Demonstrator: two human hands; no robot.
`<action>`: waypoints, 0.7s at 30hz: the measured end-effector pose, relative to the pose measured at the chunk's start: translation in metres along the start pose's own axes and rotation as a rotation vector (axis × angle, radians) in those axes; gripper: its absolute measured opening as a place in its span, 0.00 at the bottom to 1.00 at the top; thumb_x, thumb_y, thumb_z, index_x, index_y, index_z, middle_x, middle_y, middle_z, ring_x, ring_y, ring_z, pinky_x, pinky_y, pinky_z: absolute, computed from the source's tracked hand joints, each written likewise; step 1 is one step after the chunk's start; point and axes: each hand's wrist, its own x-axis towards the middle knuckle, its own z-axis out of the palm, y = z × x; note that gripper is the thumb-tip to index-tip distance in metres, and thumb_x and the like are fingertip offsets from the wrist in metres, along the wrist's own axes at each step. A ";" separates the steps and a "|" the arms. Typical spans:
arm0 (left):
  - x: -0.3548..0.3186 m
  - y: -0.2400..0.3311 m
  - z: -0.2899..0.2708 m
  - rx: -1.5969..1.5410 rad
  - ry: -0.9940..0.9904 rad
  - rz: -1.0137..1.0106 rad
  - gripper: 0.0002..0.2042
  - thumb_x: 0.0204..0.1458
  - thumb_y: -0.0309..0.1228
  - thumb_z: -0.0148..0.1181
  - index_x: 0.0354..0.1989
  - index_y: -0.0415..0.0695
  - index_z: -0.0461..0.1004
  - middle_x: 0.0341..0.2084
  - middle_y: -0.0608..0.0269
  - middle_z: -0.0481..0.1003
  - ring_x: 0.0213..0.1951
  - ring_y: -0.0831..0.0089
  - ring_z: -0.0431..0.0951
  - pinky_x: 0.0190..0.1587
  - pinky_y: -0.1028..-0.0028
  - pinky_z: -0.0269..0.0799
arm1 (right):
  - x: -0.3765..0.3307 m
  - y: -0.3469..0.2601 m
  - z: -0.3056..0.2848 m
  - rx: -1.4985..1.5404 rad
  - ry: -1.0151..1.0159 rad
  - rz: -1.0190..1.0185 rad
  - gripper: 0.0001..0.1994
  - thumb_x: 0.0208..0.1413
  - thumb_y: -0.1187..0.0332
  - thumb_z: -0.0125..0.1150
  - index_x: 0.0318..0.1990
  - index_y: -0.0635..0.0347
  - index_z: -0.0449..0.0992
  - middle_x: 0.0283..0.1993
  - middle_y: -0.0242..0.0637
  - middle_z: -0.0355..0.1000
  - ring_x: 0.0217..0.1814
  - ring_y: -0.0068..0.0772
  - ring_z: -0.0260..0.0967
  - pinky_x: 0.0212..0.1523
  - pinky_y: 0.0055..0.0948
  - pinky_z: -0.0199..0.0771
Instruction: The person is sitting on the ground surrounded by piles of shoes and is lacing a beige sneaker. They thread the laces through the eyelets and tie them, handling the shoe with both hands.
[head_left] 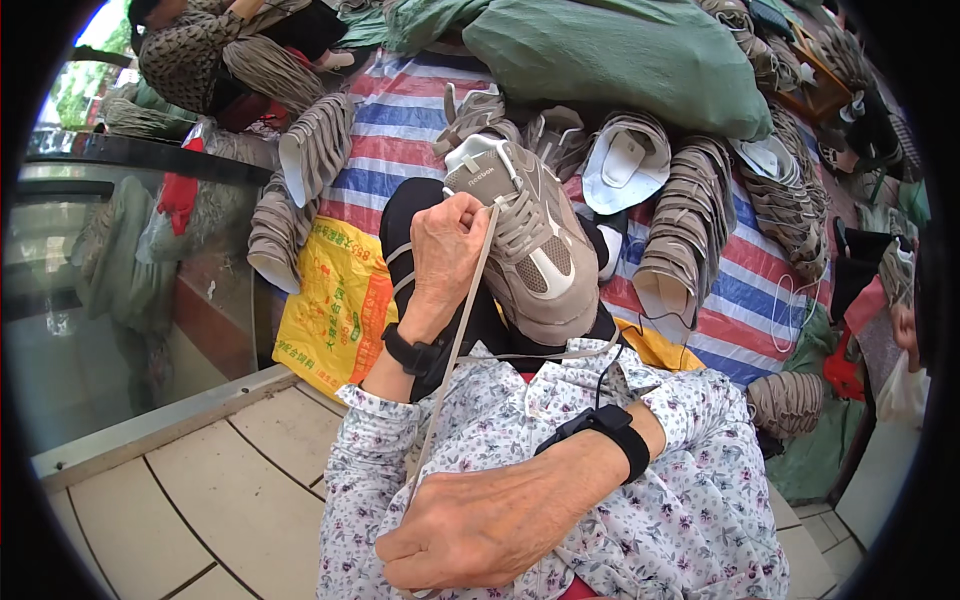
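A grey-beige sneaker with white trim rests on my lap, toe toward me, its laces crossing the tongue. A flat beige shoelace stretches from its upper eyelets down to my right hand, which is closed around it low in front of my body. My left hand is closed in a pinch at the sneaker's upper eyelets, its fingertips on the lace. Part of that grip is hidden. Another length of lace trails loosely below the toe. Each wrist wears a black band.
Stacks of grey-beige shoe uppers stand on a striped sheet ahead. Behind them bulges a green sack. A yellow bag and a glass-sided case are at left. Another person sits at far left; a co-worker's hand shows at right.
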 end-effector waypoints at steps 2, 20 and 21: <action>0.005 0.003 0.003 -0.011 -0.001 0.043 0.07 0.50 0.26 0.60 0.24 0.36 0.75 0.16 0.53 0.76 0.20 0.62 0.79 0.26 0.67 0.71 | 0.000 0.002 0.002 0.016 0.003 0.006 0.10 0.42 0.75 0.62 0.24 0.69 0.65 0.23 0.48 0.65 0.26 0.54 0.69 0.25 0.43 0.66; 0.001 0.010 0.014 -0.061 0.022 0.026 0.08 0.51 0.26 0.60 0.23 0.36 0.74 0.15 0.52 0.75 0.19 0.62 0.79 0.25 0.67 0.72 | -0.105 0.054 -0.166 -1.071 0.669 0.674 0.09 0.52 0.80 0.58 0.41 0.66 0.76 0.38 0.46 0.71 0.37 0.50 0.73 0.37 0.39 0.72; 0.001 0.011 0.016 -0.073 0.029 0.010 0.07 0.51 0.26 0.60 0.23 0.36 0.73 0.15 0.52 0.75 0.18 0.62 0.78 0.24 0.67 0.71 | -0.110 0.061 -0.169 -1.095 0.680 0.643 0.09 0.52 0.80 0.58 0.41 0.66 0.76 0.39 0.45 0.70 0.38 0.50 0.72 0.38 0.38 0.72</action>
